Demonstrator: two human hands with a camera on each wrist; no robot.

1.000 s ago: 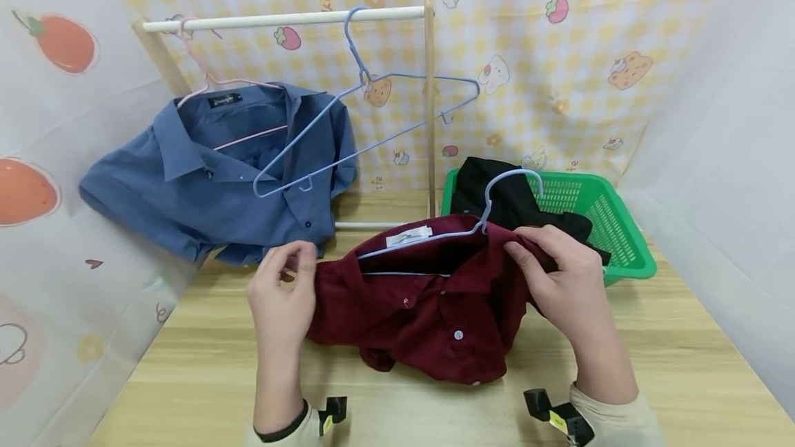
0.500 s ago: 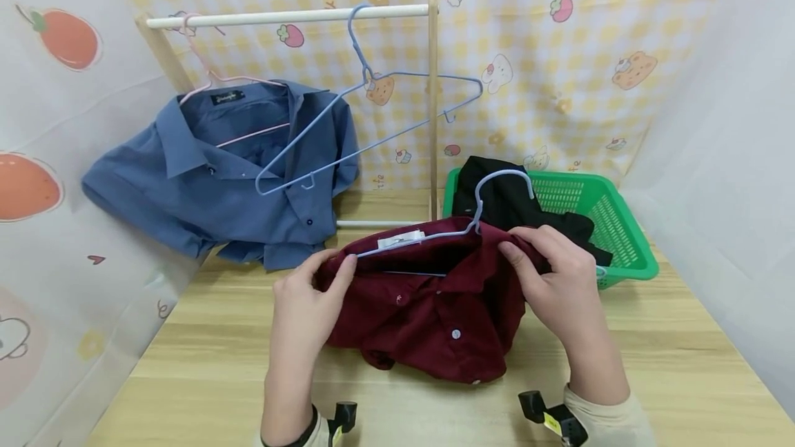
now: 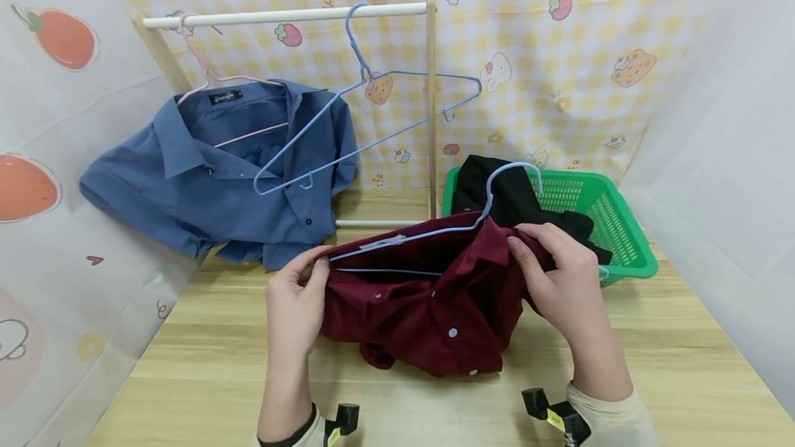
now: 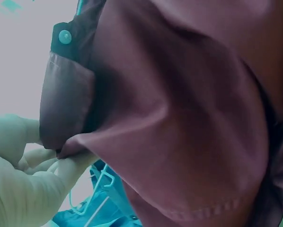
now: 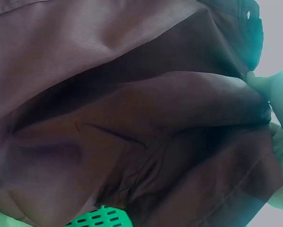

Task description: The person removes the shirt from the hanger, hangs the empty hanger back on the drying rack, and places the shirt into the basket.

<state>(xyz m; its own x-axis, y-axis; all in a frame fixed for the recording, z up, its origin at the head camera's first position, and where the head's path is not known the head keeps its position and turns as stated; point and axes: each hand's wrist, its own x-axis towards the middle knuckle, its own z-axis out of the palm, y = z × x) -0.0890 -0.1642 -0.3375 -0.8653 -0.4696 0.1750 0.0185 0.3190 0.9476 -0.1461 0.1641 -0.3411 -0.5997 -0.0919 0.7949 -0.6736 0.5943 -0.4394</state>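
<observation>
A dark red button-up shirt [image 3: 410,323] hangs between both hands over the table, a light blue hanger [image 3: 435,232] inside its neck with the hook rising above the collar. My left hand [image 3: 297,299] pinches the shirt's left collar edge beside the hanger's arm. In the left wrist view, thumb and fingers of the left hand [image 4: 32,175] grip the collar corner. My right hand [image 3: 562,278] pinches the shirt's right shoulder. The right wrist view has the right hand [image 5: 278,109] at the cloth's edge, its fingertips partly hidden by folds.
Behind stands a rack with a white bar [image 3: 279,17]; a blue shirt [image 3: 248,205] on a pink hanger [image 3: 199,64] and a bare blue hanger [image 3: 348,92] hang there. At right, a green basket [image 3: 630,254] holds black clothing [image 3: 509,192]. The wooden table [image 3: 186,364] lies below.
My left hand has moved from the left sleeve area up to the collar edge and taken hold there, drawing the neck opening wider leftward. The right hand keeps its grip.
</observation>
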